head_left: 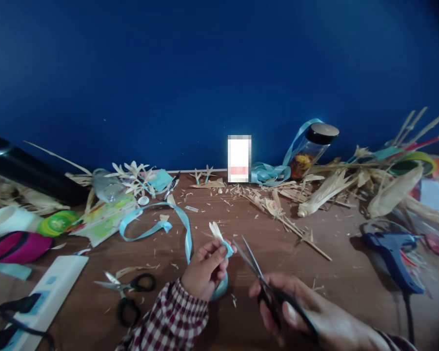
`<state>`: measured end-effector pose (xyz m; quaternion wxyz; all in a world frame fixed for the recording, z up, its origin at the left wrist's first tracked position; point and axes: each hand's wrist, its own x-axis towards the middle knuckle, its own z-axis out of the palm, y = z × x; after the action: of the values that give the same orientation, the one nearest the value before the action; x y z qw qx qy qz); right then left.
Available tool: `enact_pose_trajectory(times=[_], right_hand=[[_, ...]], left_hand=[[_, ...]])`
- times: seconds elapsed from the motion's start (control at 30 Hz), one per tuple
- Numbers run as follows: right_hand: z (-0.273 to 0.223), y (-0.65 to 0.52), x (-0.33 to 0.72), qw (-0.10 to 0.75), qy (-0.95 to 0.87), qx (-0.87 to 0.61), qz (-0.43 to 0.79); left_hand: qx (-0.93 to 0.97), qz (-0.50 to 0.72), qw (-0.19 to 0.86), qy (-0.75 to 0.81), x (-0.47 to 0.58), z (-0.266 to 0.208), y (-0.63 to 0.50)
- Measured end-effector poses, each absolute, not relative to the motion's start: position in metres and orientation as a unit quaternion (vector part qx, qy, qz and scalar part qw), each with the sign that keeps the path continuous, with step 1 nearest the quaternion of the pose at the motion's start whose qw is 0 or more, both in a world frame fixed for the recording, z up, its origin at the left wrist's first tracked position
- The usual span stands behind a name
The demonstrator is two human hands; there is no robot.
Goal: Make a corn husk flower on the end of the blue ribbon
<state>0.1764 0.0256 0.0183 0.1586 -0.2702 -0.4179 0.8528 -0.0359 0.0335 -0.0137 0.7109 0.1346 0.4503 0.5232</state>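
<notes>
My left hand (207, 270) pinches a small bundle of pale corn husk petals (215, 230), wrapped at its base with light blue ribbon (227, 249). A long loose stretch of blue ribbon (188, 234) trails away behind that hand over the table and curls to the left. In my right hand (296, 302) are black-handled scissors (254, 263), their blades parted and pointing up toward the wrapped bundle. A small gap shows between the blade tips and the ribbon. The fingers of my right hand partly hide the scissor handles.
A second pair of scissors (122, 290) lies left, near a white power strip (54, 297). At right rests a blue glue gun (393, 253). Husks (325, 190), a lidded jar (310, 151) and coiled ribbon (270, 173) line the back by the blue wall. Husk scraps litter the brown table (212, 204).
</notes>
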Motion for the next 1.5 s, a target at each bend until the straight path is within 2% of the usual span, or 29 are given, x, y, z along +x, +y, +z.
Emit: enact_pose_trajectory(times=[0.2,1.5], right_hand=[[0.013,0.016,0.179,0.142,-0.416,-0.244,0.865],[-0.003,0.023,0.172,0.161,-0.414,-0.242,0.862]], left_hand=[[0.075,0.531,0.714,0.45,-0.038,-0.017,0.036],[0.095,0.533,0.726,0.423,-0.037,-0.015,0.033]])
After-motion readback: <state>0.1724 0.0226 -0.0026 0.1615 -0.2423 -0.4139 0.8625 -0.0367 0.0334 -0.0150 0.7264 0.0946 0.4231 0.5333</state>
